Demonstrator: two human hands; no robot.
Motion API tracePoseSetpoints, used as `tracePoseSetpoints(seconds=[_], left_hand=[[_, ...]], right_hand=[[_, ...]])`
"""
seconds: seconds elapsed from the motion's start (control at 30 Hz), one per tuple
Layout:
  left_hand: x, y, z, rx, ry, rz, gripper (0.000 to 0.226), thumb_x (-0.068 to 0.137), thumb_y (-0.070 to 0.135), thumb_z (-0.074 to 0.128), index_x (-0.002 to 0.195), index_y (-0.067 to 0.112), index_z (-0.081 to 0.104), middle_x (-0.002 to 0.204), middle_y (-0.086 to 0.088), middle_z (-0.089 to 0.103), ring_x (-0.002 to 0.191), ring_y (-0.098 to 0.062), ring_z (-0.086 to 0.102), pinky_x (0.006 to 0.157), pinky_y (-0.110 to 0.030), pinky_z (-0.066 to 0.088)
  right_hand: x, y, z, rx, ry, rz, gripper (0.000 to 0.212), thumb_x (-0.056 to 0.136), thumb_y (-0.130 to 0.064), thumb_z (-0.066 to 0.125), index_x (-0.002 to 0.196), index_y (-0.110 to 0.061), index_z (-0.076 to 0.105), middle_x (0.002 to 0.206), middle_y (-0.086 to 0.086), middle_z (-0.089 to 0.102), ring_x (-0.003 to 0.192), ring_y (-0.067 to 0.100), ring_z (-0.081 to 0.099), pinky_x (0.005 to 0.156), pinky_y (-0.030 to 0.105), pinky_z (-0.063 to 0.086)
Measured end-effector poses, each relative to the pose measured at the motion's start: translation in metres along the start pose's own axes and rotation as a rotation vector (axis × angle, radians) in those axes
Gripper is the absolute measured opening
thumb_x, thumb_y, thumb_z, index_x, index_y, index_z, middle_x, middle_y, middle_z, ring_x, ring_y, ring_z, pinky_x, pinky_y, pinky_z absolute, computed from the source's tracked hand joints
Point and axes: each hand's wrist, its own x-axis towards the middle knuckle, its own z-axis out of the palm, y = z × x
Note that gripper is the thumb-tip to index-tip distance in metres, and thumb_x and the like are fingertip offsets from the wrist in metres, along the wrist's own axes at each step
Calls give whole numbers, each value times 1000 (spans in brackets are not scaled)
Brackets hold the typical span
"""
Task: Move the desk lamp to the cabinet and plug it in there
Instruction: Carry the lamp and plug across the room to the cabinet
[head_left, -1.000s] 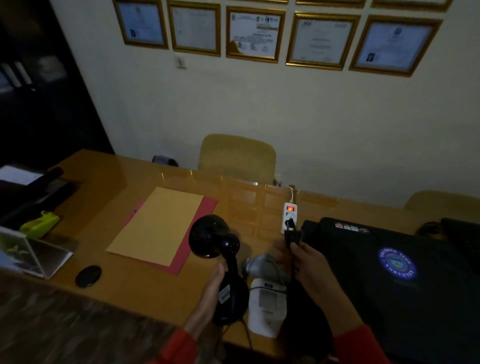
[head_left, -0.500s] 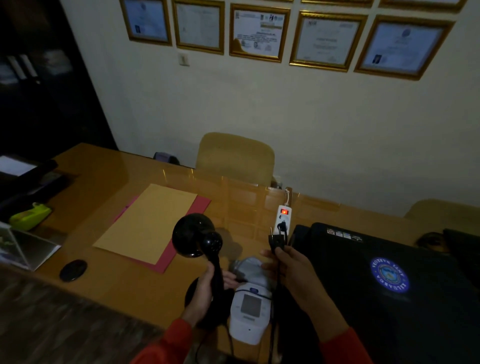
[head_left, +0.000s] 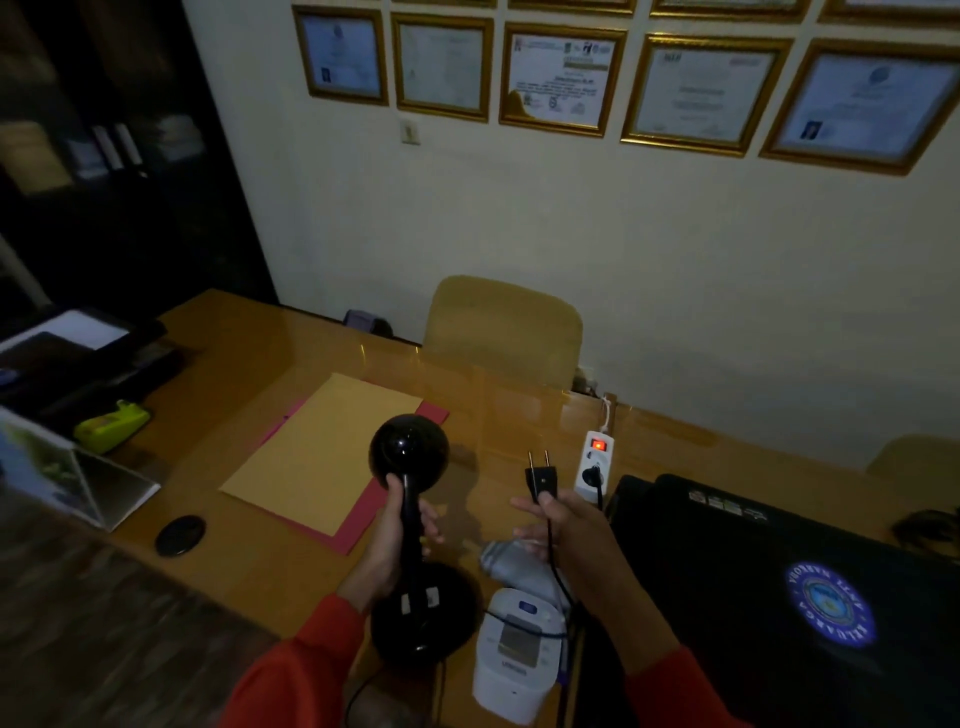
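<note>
Pinching the plug in my right hand, prongs pointing up and away, clear of the power strip just to its right, whose switch glows red. My left hand is wrapped around the stem of the desk lamp, which stands upright with its long axis vertical, head far, base near, over the near desk edge. Its cord trails from my right fingers down over a white monitor with small writing I can't read. No cabinet is clearly in view; I'd guess it's elsewhere. The black bag on the right bears a round badge reading "KELUARGA".
</note>
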Motion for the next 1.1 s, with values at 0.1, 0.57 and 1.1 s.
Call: tracePoseSetpoints(seconds=[0.1,0.57,1.1], left_hand=[[-8,11,-11,-67,-38,15,76,79,72,23,57,9,61,43,-1,52,37,-17,51,41,-21,40],[-129,68,-121,-104,72,155,62,87,63,26,69,12,56,44,0,45,31,-15,37,35,-23,34],[-307,109,-333,-136,601,406,63,78,67,29,70,9,54,41,3,46,28,-13,40,31,-18,35]], right_hand=[[7,-5,10,10,-49,-26,12,98,-18,46,104,-13,55,95,2,76,55,14,68,43,23,50],[-34,-11,134,4,-375,-23,20,95,-20,48,114,-20,57,97,6,76,46,10,53,34,16,30],[-106,25,369,-55,-769,-50,17,96,-16,48,101,-19,64,84,5,75,41,10,51,30,16,29]])
